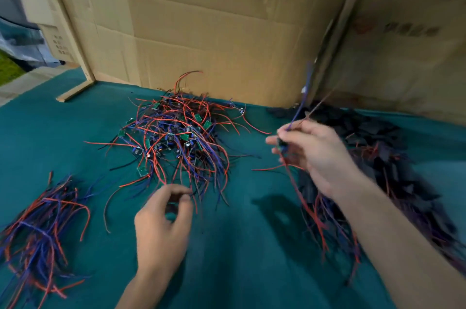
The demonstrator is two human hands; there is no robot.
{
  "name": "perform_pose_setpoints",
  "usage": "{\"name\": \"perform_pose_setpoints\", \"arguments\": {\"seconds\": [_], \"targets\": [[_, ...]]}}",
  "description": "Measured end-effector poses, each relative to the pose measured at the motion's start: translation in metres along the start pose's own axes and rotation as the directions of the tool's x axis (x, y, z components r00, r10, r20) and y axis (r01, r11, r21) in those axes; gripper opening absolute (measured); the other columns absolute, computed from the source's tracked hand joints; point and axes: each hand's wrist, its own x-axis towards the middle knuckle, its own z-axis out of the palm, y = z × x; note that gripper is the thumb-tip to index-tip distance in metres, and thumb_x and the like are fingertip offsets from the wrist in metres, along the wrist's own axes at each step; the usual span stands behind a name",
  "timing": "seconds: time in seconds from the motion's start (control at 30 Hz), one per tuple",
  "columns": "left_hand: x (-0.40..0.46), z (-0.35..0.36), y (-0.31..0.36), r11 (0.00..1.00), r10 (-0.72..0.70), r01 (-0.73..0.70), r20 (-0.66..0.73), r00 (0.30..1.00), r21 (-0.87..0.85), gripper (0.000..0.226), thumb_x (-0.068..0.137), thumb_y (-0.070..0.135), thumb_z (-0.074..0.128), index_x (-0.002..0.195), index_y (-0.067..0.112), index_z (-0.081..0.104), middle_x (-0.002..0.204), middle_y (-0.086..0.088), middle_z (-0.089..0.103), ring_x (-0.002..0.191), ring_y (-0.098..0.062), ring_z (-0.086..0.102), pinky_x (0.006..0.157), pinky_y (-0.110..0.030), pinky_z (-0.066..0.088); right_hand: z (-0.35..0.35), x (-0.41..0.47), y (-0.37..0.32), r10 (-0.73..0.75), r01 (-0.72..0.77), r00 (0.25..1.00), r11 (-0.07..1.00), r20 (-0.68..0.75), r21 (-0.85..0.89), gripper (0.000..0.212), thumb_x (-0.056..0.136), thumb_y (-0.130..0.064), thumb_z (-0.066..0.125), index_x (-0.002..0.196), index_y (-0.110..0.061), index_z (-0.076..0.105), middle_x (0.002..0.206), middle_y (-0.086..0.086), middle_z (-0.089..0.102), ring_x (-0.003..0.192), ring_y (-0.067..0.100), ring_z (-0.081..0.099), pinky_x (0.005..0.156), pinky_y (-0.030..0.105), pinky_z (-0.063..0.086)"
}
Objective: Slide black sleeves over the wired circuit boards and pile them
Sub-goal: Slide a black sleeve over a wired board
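A heap of small green circuit boards with red and blue wires [176, 137] lies mid-table. Loose black sleeves [378, 147] are spread at the right. A bundle of wired pieces [40, 230] lies at the left. My right hand [315, 155] is raised above the table and pinches one wired board [283, 145]; its blue wire points up and its red wire hangs down. My left hand [164, 223] hovers near the front of the heap with fingers curled; something dark seems to sit between thumb and fingers, but blur hides what it is.
The table has a green cloth [239, 245]. Cardboard sheets [214, 26] stand along the back and right side. A wooden strip [75, 90] lies at the back left. More red and blue wires [325, 223] trail under my right forearm.
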Motion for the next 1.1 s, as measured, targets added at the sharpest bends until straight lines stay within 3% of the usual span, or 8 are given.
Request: {"name": "perform_pose_setpoints", "arguments": {"seconds": [0.1,0.2,0.3,0.43,0.53,0.77,0.97,1.1], "targets": [[-0.003,0.051,0.042,0.780,-0.135,0.406,0.507,0.852,-0.476,0.023,0.094,0.033,0.061,0.110,0.019,0.068,0.092,-0.008,0.076,0.080,-0.021,0.074,0.070,-0.027,0.059,0.016,-0.024,0.038,-0.058,0.066,0.996,0.989,0.066,-0.133,0.014,0.095,-0.004,0.067,0.085,-0.013,0.065,0.086,0.004,0.077,0.081,0.012,0.075,0.067,0.021,0.055],[0.006,0.090,0.070,0.561,-0.039,0.617,0.726,0.686,-0.552,0.033,0.097,0.034,0.049,0.104,0.005,0.064,0.083,-0.014,0.070,0.068,-0.022,0.068,0.064,-0.031,0.058,0.008,-0.022,0.047,-0.145,0.141,0.989,0.908,0.020,-0.394,0.006,0.093,-0.013,0.072,0.090,-0.012,0.077,0.088,-0.002,0.077,0.080,0.006,0.069,0.080,0.024,0.055],[0.016,0.115,0.075,0.578,0.040,0.608,0.763,0.646,-0.545,0.031,0.101,0.030,0.050,0.100,0.001,0.061,0.075,-0.011,0.065,0.052,-0.017,0.057,0.054,-0.022,0.048,-0.024,-0.010,0.027,-0.083,0.139,0.988,0.848,0.131,-0.511,0.014,0.094,-0.011,0.067,0.080,-0.013,0.071,0.060,-0.002,0.067,0.056,0.010,0.060,0.066,0.029,0.048],[0.017,0.144,0.071,0.389,-0.034,0.758,0.814,0.580,-0.524,0.024,0.093,0.023,0.058,0.103,0.003,0.065,0.072,-0.009,0.061,0.052,-0.014,0.052,0.059,-0.025,0.042,-0.069,0.031,-0.020,0.054,0.145,0.959,0.749,0.277,-0.647,0.024,0.084,-0.003,0.078,0.104,-0.015,0.072,0.098,0.005,0.077,0.081,0.010,0.071,0.087,0.031,0.057],[0.020,0.159,0.053,0.272,-0.144,0.804,0.804,0.577,-0.528,0.020,0.089,0.023,0.056,0.091,0.008,0.070,0.077,-0.009,0.065,0.068,-0.017,0.063,0.065,-0.026,0.050,-0.110,0.090,-0.048,-0.003,0.087,0.992,0.736,0.124,-0.671,0.026,0.082,0.002,0.074,0.095,-0.020,0.073,0.100,0.010,0.078,0.080,0.010,0.073,0.075,0.026,0.060],[0.032,0.165,0.032,0.112,-0.266,0.816,0.774,0.575,-0.567,0.022,0.085,0.017,0.058,0.088,0.002,0.074,0.068,-0.008,0.057,0.064,-0.019,0.058,0.058,-0.027,0.056,-0.203,0.191,0.005,0.152,-0.214,0.962,-0.085,-0.225,-0.973,0.022,0.074,-0.024,0.088,0.092,-0.021,0.077,0.105,0.008,0.076,0.097,0.025,0.067,0.081,0.028,0.055],[0.026,0.166,0.036,0.180,-0.265,0.769,0.723,0.638,-0.613,0.018,0.088,0.011,0.055,0.097,0.001,0.065,0.069,-0.014,0.061,0.063,-0.021,0.063,0.058,-0.028,0.057,-0.217,0.195,0.027,0.167,-0.162,0.969,-0.125,-0.182,-0.979,0.027,0.073,-0.020,0.088,0.074,-0.024,0.061,0.075,-0.002,0.058,0.083,0.025,0.057,0.076,0.031,0.054],[0.026,0.167,0.040,0.175,-0.264,0.759,0.713,0.649,-0.627,0.026,0.083,0.009,0.057,0.102,-0.004,0.069,0.073,-0.017,0.067,0.070,-0.025,0.071,0.059,-0.028,0.059,-0.204,0.180,0.007,-0.053,-0.123,0.991,-0.041,-0.120,-0.992,0.019,0.084,-0.021,0.078,0.101,-0.014,0.074,0.105,0.019,0.070,0.105,0.038,0.064,0.094,0.039,0.054]]}}
